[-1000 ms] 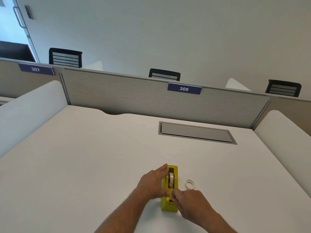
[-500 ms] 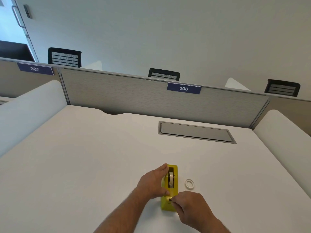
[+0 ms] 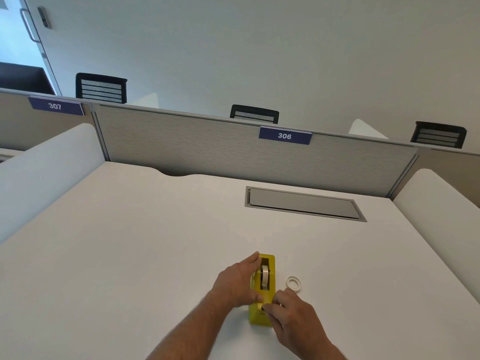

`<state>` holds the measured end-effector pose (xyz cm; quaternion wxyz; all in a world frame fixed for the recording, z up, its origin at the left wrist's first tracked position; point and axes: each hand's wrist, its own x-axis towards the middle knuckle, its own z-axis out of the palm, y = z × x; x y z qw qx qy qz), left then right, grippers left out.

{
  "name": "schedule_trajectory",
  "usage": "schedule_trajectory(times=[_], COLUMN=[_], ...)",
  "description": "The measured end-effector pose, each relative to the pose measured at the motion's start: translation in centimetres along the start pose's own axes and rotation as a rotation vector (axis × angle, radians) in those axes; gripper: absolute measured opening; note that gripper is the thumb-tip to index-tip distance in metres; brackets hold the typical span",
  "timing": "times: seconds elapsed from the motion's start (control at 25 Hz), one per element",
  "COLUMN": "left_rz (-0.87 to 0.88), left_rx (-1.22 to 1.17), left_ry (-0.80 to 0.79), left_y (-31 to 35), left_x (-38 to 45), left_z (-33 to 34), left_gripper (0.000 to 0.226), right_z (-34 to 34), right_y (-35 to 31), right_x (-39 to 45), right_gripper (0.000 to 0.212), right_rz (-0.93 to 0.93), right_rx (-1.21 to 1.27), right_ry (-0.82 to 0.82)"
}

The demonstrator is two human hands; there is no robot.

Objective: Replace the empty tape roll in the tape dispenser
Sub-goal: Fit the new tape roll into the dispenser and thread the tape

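Note:
A yellow tape dispenser stands on the white desk near its front edge. A whitish tape roll sits upright in its well. My left hand grips the dispenser's left side, fingers along its top edge. My right hand is at the near end by the cutter, thumb and forefinger pinched together; whether a tape end is between them I cannot tell. A bare white ring, the empty roll, lies flat on the desk just right of the dispenser.
A grey recessed cable hatch is set in the desk behind the dispenser. A grey partition labelled 306 closes the back. White curved side panels flank the desk. Black chair backs rise behind the partition.
My right hand slid along the dispenser toward its near end, from beside the roll to the cutter. My left hand and the empty roll stayed put.

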<state>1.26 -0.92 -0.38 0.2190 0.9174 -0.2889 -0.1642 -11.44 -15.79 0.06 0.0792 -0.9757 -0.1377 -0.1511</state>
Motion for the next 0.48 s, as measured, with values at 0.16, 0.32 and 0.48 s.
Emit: schedule_trajectory(times=[0.16, 0.32, 0.48], left_rz=[0.003, -0.003, 0.014], left_rx=[0.007, 0.013, 0.022], left_ry=[0.002, 0.003, 0.035], left_y=[0.1, 0.4, 0.4], left_x=[-0.2, -0.3, -0.7], left_z=[-0.3, -0.4, -0.3], left_gripper=[0.103, 0.102, 0.099], right_z=[0.1, 0.3, -0.7], right_y=[0.3, 0.3, -0.1], right_x=[-0.3, -0.4, -0.6], right_gripper=[0.016, 0.031, 0.025], right_rz=[0.016, 0.015, 0.008], right_rx=[-0.011, -0.064, -0.016], right_ry=[0.034, 0.046, -0.017])
